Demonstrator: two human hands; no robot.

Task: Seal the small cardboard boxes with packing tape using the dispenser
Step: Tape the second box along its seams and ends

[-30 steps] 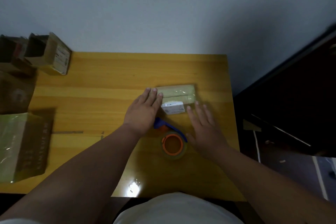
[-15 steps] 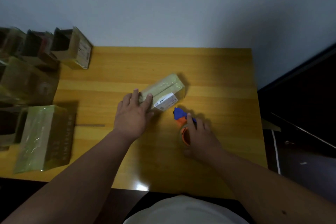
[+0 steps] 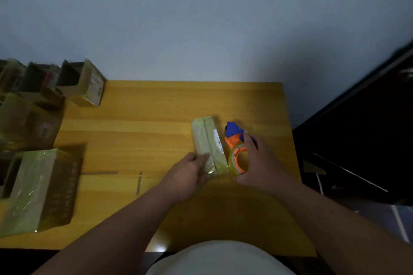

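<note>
A small taped cardboard box (image 3: 206, 140) with a white label lies lengthwise on the yellow wooden table (image 3: 143, 140), near its right side. My left hand (image 3: 190, 174) grips the box's near end, where shiny tape shows. Right beside the box stands the tape dispenser (image 3: 237, 152), orange with a blue blade guard and a clear tape roll. My right hand (image 3: 259, 163) is curled around the dispenser, with the index finger on top of it.
A larger taped box (image 3: 42, 187) lies at the table's near left. Several open cardboard boxes (image 3: 82, 82) are stacked along the left edge and far left corner. Dark furniture (image 3: 357, 140) stands off the table's right edge. The wall is behind.
My left hand turned the small box from slanted to lengthwise and now holds its near end. My right hand lifted the dispenser upright and brought it against the box's right side.
</note>
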